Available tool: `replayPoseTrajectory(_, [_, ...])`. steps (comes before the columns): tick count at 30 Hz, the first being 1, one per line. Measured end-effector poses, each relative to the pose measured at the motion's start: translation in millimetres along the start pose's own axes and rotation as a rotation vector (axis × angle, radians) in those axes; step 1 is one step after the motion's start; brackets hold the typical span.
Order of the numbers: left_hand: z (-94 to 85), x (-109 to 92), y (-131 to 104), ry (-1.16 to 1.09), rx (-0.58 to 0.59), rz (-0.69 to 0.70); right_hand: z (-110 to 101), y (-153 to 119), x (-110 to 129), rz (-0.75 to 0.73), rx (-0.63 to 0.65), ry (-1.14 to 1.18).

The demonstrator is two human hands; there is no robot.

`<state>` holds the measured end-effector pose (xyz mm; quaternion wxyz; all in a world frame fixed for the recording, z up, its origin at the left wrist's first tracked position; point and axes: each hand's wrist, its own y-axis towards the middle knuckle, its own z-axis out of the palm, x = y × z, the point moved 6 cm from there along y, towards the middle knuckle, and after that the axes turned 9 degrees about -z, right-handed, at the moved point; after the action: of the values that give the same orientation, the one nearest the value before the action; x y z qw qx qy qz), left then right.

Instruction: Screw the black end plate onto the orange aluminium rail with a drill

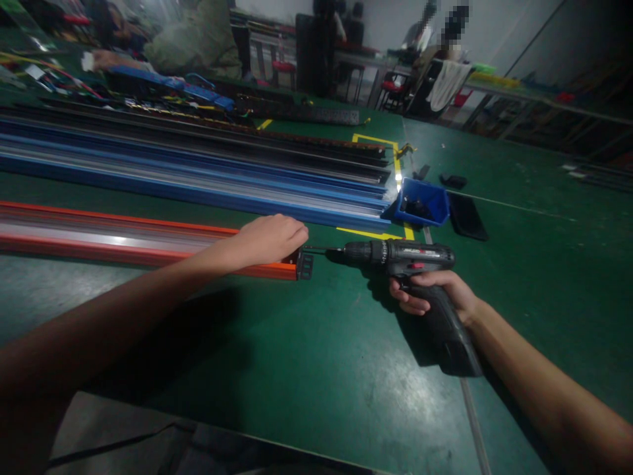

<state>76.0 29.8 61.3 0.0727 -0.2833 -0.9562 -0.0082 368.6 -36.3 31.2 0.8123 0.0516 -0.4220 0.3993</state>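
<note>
A long orange-edged metal profile [119,239] lies across the table, with a black end cap [305,266] at its right end. Over that end rests my left hand [274,237], fingers curled round the far side of the profile and partly hidden. My right hand [435,293] is wrapped round the handle of a black cordless drill [415,254], a finger near the trigger. The drill points left, and its long thin bit [321,249] reaches to the end cap. Whether the tip sits in a screw I cannot make out.
Blue profiles [198,181] and black profiles [208,135] lie behind. Right of them stand a blue bin [424,201] with small dark parts and a black phone-like slab [467,216]. Yellow tape [376,138] marks the green table [321,356]. A person's sleeve [198,39] is across the table.
</note>
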Motion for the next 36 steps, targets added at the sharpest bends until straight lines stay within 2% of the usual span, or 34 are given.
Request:
replayPoseTrajectory(9, [-1.3,-2.1,-1.7,0.046,-0.017,0.029,-1.4,0.0,-0.2,-0.007,0.003,-0.012])
replayPoseTrajectory(19, [-0.7,-0.4,-2.0,-0.012,-0.028,0.022,-2.6,-1.0,-1.2,0.003,-0.008,-0.001])
replayPoseTrajectory(29, [-1.4,-1.4,-2.2,-0.013,-0.027,0.025,0.7,-0.4,0.6,-0.017,0.045,-0.031])
replayPoseTrajectory(36, [-5.3,-6.7,-6.3,0.085,-0.061,0.081,0.6,0.3,0.2,-0.023,0.041,-0.055])
